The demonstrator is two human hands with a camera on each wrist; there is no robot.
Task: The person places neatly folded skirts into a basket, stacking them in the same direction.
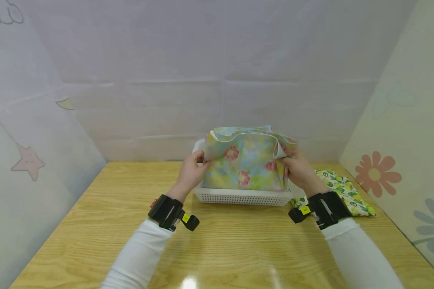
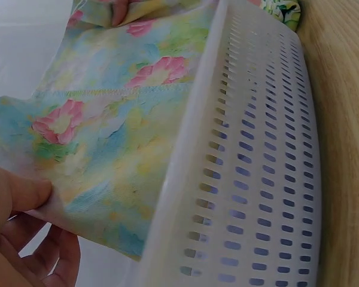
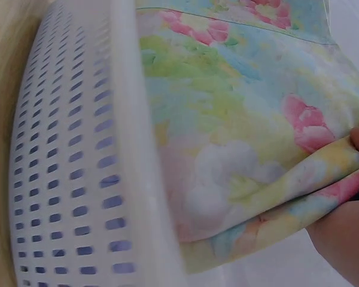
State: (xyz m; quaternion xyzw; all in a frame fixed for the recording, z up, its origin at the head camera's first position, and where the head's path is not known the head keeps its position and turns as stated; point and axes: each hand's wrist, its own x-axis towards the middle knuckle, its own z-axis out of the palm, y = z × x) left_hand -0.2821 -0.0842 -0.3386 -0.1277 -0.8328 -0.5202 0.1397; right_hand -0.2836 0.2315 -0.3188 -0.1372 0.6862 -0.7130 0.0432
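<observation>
the step in hand looks like handling the floral cloth (image 1: 246, 160) at the basket (image 1: 246, 197), with both hands sharing it. the cloth is at the centre of the head view, its upper edges fanned in loose layers and its lower part behind the basket's near rim; whether it rests on the basket's floor is hidden. the left hand (image 1: 193, 172), left of the cloth, pinches its side edge between thumb and fingers. the right hand (image 1: 299, 172), on the other side, grips a bunched fold. whether the cloth is going in or coming out, these pictures cannot tell.

either way, the next move seems to call for both hands to keep level and move together, clear of the rim, with the right side's slack smoothed out. the lemon-print cloth (image 1: 347, 194), at the right of the frame, lies on the desk (image 1: 231, 241), apart from this work.
</observation>
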